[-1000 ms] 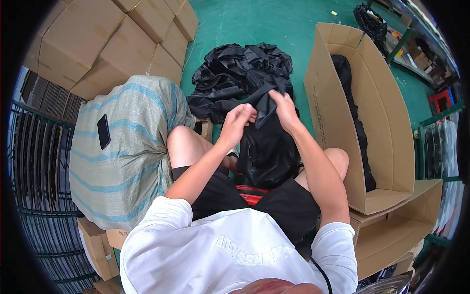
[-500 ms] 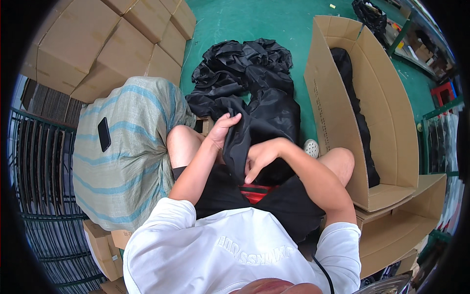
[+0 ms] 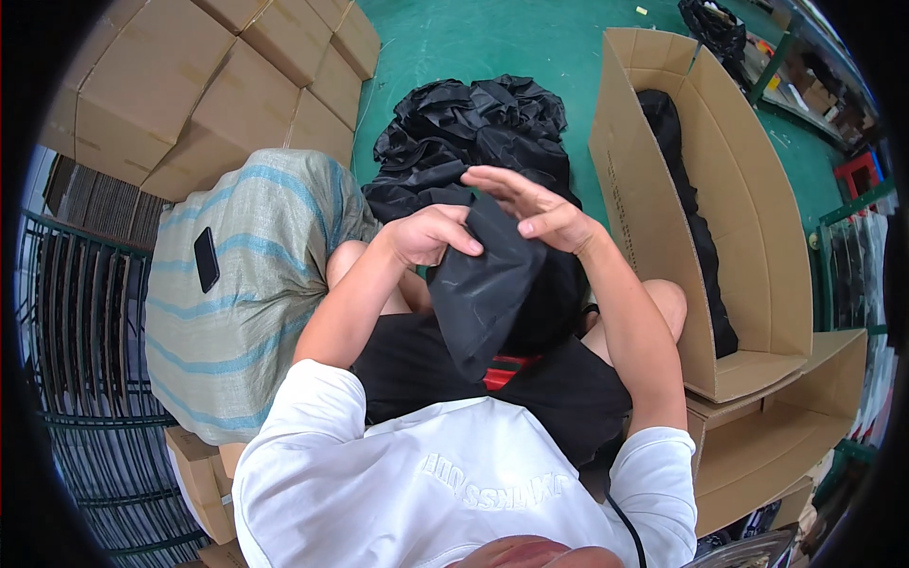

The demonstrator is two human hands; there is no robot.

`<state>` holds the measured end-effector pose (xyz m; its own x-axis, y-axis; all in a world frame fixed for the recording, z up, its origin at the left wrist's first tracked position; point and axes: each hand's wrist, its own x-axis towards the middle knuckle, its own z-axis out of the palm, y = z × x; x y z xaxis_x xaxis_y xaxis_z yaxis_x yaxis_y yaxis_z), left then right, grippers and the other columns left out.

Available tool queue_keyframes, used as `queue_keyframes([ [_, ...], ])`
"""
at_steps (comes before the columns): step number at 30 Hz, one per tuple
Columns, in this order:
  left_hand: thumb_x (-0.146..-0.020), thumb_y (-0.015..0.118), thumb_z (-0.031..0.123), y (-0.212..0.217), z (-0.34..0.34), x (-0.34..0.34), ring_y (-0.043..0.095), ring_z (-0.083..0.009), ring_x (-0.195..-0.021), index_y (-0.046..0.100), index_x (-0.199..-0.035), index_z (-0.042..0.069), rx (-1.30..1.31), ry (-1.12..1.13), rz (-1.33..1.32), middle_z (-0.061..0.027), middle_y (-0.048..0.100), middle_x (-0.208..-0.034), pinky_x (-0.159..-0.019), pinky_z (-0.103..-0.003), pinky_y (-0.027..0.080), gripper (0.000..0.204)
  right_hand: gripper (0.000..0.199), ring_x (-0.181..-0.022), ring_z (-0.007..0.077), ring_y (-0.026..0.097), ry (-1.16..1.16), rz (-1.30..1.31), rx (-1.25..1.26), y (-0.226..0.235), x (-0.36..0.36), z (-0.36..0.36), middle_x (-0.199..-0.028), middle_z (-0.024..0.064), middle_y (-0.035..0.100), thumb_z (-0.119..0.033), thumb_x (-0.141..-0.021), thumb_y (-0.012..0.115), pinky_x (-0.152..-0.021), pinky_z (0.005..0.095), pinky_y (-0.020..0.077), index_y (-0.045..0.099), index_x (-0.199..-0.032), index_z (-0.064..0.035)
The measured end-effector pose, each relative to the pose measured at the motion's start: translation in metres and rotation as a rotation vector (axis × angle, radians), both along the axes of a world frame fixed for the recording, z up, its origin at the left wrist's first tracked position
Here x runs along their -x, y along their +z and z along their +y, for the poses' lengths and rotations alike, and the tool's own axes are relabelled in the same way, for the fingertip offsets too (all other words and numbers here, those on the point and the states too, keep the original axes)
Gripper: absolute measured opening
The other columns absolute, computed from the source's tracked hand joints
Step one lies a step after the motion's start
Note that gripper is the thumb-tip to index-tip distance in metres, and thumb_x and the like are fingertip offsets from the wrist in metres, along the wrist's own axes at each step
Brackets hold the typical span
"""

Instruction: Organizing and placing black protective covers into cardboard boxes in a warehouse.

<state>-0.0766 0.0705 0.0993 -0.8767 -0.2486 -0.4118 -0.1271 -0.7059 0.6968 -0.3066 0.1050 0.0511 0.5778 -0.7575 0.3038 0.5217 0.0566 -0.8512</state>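
Note:
A piece of thin black fabric point(image 3: 485, 293) is raised above my lap, its lower end coming to a point near my black shorts. My left hand point(image 3: 434, 235) grips its upper left edge, thumb pressed on top. At its upper right side my right hand point(image 3: 542, 210) is open, fingers stretched out and thumb apart; whether the palm touches the cloth is hidden. Beyond my hands, a crumpled heap of the same black fabric point(image 3: 450, 128) lies on the green floor. Something red with dark stripes point(image 3: 507, 369) shows between my thighs under the cloth.
On my right stands a long open cardboard box point(image 3: 757, 237) with a long black bundle point(image 3: 696, 222) inside, above another carton point(image 3: 786, 426). To my left, a striped woven sack point(image 3: 251, 312) bears a phone point(image 3: 205, 260). Stacked cartons point(image 3: 151, 90) rise behind it.
Both hands have lifted the black fabric off the lap. My right hand has risen from near the red thing to the cloth's top, and its fingers have spread.

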Motion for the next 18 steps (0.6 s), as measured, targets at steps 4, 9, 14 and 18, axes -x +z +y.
queue_keyframes([
  [4,-0.081,0.068,0.002,0.009,-0.003,0.014,0.066,-0.0137,-0.084,0.068,-0.107,-0.005,0.215,-0.137,-0.138,-0.0098,0.07,-0.104,-0.08,-0.027,0.052,0.027,0.097,-0.125,0.0242,0.051,0.328,-0.047,-0.195,-0.007,0.001,0.005,-0.137,0.0153,0.052,-0.015,-0.056,0.08,-0.11,0.0353,0.0333,0.039,-0.142,0.0033],
  [9,-0.083,0.065,0.003,0.045,-0.028,0.007,0.067,-0.0161,-0.088,0.062,-0.113,-0.011,0.353,-0.061,-0.122,-0.0114,0.071,-0.102,-0.083,-0.028,0.053,0.034,0.072,-0.111,0.0188,0.06,0.445,0.09,-0.321,-0.012,0.018,0.004,-0.122,0.0124,0.063,-0.009,-0.065,0.084,-0.101,0.0314,0.0437,0.053,-0.128,0.0059],
  [14,-0.074,0.082,0.016,0.009,-0.078,-0.048,0.067,-0.018,-0.098,0.057,-0.119,-0.014,0.282,-0.123,0.248,-0.0139,0.07,-0.108,-0.09,-0.031,0.051,0.06,0.039,-0.098,0.02,0.067,-0.007,-0.105,-0.382,-0.007,0.025,0.009,-0.11,0.0131,0.068,-0.012,-0.086,0.07,-0.092,0.0327,0.0513,0.06,-0.117,0.0075],
  [18,-0.068,0.087,0.016,-0.021,-0.062,-0.052,0.061,-0.0216,-0.113,0.056,-0.124,-0.009,0.299,-0.095,0.373,-0.013,0.064,-0.122,-0.1,-0.035,0.045,0.068,0.037,-0.106,0.0281,0.066,-0.144,-0.45,-0.481,-0.01,0.032,0.0,-0.119,0.0192,0.064,-0.018,-0.098,0.055,-0.097,0.0415,0.0519,0.053,-0.125,0.0072],
])
